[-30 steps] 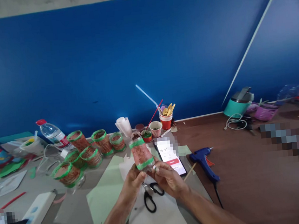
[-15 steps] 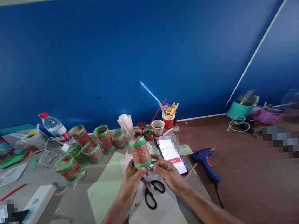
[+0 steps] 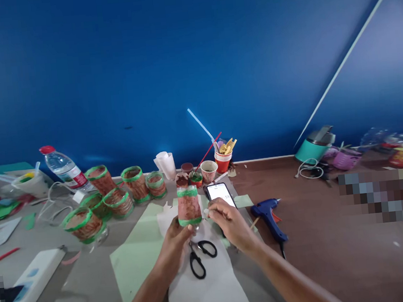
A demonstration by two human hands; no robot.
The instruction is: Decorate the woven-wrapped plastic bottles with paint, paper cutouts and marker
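Note:
My left hand (image 3: 177,242) is closed round the lower part of a small plastic cup (image 3: 189,208), painted reddish brown with green bands at both ends. The cup is held up above the table. Just to its right, my right hand (image 3: 228,218) pinches a small whitish scrap (image 3: 206,212) whose kind I cannot make out, apart from the cup. Below the hands, black-handled scissors (image 3: 197,265) lie on a white sheet of paper (image 3: 208,295), their blades partly hidden. Behind my right hand is a phone (image 3: 221,194) with a timer, partly covered.
Several similar painted cups (image 3: 135,183) stand at the left, near a water bottle (image 3: 64,169). A blue glue gun (image 3: 270,218) lies to the right. Paint cups (image 3: 209,170) and a red cup of wooden tools (image 3: 224,162) stand by the blue wall. A power strip (image 3: 38,276) is front left.
My right hand has drawn away from the cup's lower edge to the right, pinching the whitish scrap. My left hand still holds the cup. The view has turned slightly right.

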